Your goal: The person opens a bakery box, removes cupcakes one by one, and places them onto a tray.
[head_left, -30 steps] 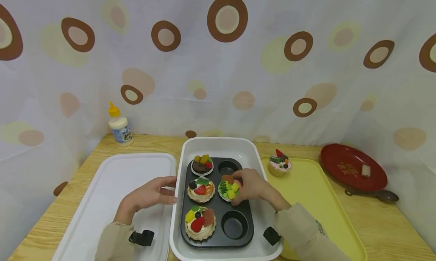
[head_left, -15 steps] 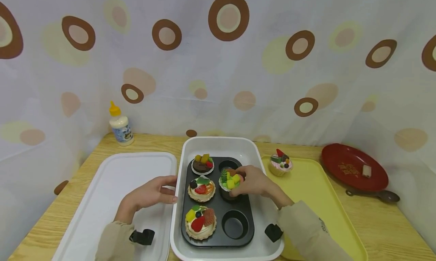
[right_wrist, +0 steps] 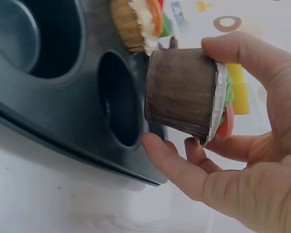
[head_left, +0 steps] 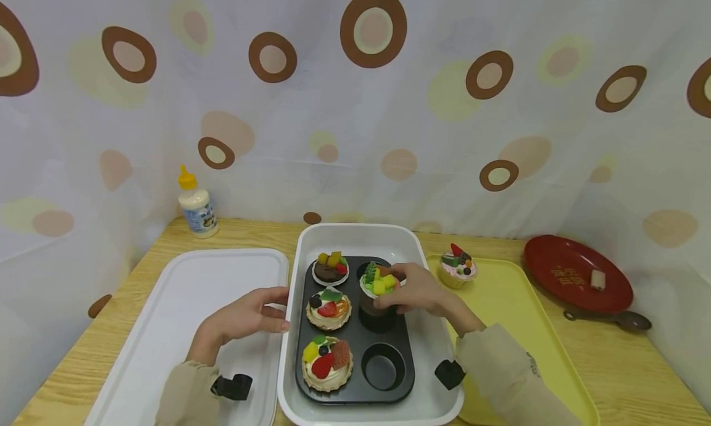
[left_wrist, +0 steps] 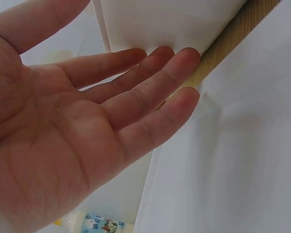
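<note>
My right hand (head_left: pixel 416 289) grips a brown-cased cupcake (right_wrist: pixel 182 92) topped with green cream and yellow cubes, thumb and fingers on opposite sides of it. The cupcake is lifted above the middle right cup of a dark muffin pan (head_left: pixel 355 358). That pan lies inside a deep white bin (head_left: pixel 286 346). Down the pan's left column sit a chocolate tart (head_left: pixel 330 270), a fruit tart (head_left: pixel 328 310) and a larger fruit tart (head_left: pixel 326 365). My left hand (left_wrist: pixel 87 111) has its fingers extended, fingertips right at the bin's left wall.
A white tray (head_left: pixel 222 265) lies left of the bin, a yellow tray (head_left: pixel 516 327) right of it. A pink cupcake (head_left: pixel 457 267) stands on the yellow tray. Farther right are a red plate (head_left: pixel 566 271) and a dark spoon (head_left: pixel 611 318). A yellow-capped bottle (head_left: pixel 197 210) stands back left.
My right hand has raised the cupcake out of the middle right cup and slightly away from me, baring its brown case. The left hand has stayed at the bin's wall.
</note>
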The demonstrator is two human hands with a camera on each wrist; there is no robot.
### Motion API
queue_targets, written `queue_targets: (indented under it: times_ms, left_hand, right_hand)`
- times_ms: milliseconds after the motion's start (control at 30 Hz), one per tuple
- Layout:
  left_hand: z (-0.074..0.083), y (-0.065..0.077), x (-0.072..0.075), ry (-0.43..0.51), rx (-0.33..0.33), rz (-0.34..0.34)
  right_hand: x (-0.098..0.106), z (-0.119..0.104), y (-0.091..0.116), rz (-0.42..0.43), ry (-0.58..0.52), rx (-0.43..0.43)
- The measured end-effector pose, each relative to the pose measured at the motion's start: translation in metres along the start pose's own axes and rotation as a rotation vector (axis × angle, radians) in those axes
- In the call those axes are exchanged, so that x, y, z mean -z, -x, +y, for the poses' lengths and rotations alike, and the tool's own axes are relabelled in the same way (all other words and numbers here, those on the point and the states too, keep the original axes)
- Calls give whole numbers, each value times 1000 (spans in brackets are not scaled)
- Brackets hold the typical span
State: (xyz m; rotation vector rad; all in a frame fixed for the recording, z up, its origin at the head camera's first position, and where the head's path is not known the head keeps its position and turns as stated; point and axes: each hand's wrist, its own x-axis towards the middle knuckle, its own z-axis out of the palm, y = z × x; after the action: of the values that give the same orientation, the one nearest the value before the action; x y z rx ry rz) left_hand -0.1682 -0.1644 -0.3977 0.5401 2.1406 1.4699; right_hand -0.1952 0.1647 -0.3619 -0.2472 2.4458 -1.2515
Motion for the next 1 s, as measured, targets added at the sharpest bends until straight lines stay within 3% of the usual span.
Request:
queue_targets:
  times_ms: [300, 700, 900, 1000]
  left_hand:
    - [2, 1, -1, 18, -11, -4]
    - [0, 0, 0, 5, 4, 5]
    - [1, 1, 0, 14, 8, 7]
    - [0, 0, 1, 13, 4, 5]
  right_hand:
    - [25, -10, 2, -56, -120, -12]
    - [57, -11, 9, -30, -68, 35]
    - [76, -7, 16, 10, 20, -23]
    - [89, -4, 20, 4, 14, -36]
